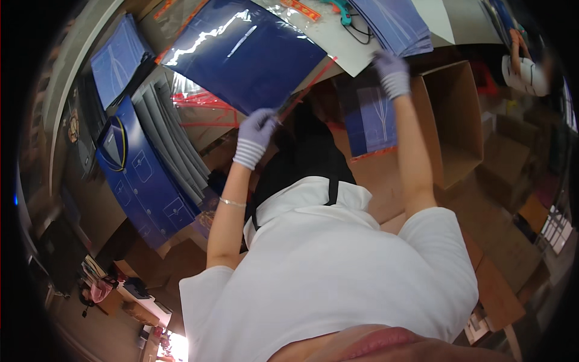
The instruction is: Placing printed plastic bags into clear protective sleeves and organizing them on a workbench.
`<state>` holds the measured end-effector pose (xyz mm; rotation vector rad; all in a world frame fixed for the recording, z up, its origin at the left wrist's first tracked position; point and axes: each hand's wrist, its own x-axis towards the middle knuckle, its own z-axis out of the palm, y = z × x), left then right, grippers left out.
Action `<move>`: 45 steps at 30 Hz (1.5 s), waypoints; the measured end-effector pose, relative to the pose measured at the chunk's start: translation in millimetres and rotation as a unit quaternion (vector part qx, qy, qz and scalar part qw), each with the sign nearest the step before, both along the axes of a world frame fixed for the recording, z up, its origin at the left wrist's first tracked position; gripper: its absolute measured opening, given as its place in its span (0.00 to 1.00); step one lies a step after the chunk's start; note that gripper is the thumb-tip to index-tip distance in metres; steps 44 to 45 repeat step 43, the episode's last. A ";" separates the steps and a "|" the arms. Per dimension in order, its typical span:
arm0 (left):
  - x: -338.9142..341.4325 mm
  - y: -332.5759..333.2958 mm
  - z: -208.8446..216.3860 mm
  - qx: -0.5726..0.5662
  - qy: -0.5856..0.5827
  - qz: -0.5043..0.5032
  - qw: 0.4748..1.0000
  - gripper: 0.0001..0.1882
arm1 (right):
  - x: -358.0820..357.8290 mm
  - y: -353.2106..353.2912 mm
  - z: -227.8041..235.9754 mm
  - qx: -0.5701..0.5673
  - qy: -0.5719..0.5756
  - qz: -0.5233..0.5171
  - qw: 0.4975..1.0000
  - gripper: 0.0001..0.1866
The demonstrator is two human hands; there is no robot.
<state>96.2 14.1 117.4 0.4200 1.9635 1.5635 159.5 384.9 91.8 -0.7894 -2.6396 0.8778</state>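
Note:
Both my hands wear pale purple gloves with striped cuffs. My left hand [258,130] is closed at the near corner of a clear plastic bag [241,57] that holds a dark blue sheet and lies on the table. Off to the right, my right hand [391,71] is at the near edge of a stack of blue printed sheets [395,30]. Motion smears its fingers, and whether anything is between them I cannot make out. Below that hand, another bagged blue printed sheet [374,117] rests against cardboard.
An open cardboard box [452,120] stands at the right. At the left are blue shirt-printed panels [142,181], a row of grey folded pieces [172,139] and more blue sheets [117,60]. A teal tool [345,13] with a dark cord lies at the back. Another person's arm [517,51] shows far right.

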 end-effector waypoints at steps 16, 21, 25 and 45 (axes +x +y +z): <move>-73.8 60.9 -73.2 -0.220 0.267 -0.142 0.927 0.06 | -30.8 278.1 -18.0 0.201 -0.127 -0.206 0.949 0.15; -77.9 41.8 -79.7 -0.065 -0.060 0.003 0.996 0.04 | -1.6 194.5 59.8 -0.098 0.220 -0.185 0.953 0.11; -83.1 68.3 -42.7 -0.013 -0.117 0.040 0.992 0.05 | 71.9 85.0 147.8 -0.110 0.207 -0.247 0.940 0.12; -91.7 89.4 -33.2 0.004 0.014 0.061 0.998 0.11 | 158.8 -108.2 126.3 -0.287 0.232 -0.258 0.893 0.08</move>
